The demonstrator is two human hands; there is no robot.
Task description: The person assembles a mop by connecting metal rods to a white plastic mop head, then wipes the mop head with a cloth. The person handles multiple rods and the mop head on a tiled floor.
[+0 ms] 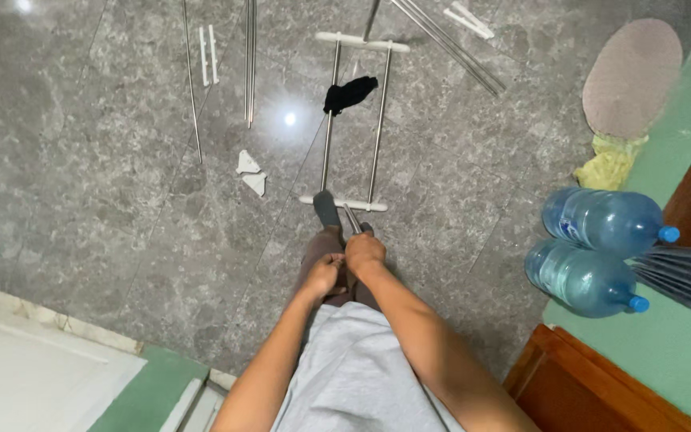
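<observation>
From my remote seat I saw a grey stone floor [105,208] strewn with loose metal rods [249,56] and small white plastic bars [208,54]. Two white scraps [251,173] lay near the middle. A black cloth [349,93] was draped over a rod. To one side an oval mat [632,76] rested above a crumpled yellow rag [608,164], and two large blue water bottles [601,248] lay just beside brown wooden furniture [601,392].
</observation>
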